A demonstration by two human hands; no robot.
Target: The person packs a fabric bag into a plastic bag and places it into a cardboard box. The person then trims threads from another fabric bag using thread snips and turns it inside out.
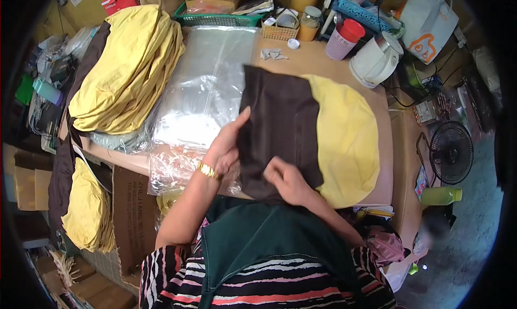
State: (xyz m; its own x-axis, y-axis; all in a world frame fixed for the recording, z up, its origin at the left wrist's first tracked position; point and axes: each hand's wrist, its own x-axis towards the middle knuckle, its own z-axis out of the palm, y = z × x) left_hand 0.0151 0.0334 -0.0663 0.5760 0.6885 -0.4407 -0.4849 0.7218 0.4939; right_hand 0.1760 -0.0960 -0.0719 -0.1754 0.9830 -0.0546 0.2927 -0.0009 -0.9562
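A folded cloth piece, dark brown on its left part and yellow on its right, makes up the brown-and-yellow fabric point(347, 142) in front of me. My left hand point(229, 144) holds its left edge, thumb on top and the other fingers partly hidden by the cloth. Over the lower part of the brown section is my right hand point(285, 179), its fingers curled and slightly blurred; whether they pinch the cloth is unclear. Just left of the fabric lies a stack of clear plastic bags point(199, 88).
A tall pile of yellow and brown fabric point(124, 66) lies at the left. Along the back stand a green basket point(221, 21), a glass jar point(309, 23), a pink cup point(338, 44) and a white kettle point(374, 61). A black fan point(451, 151) is at the right.
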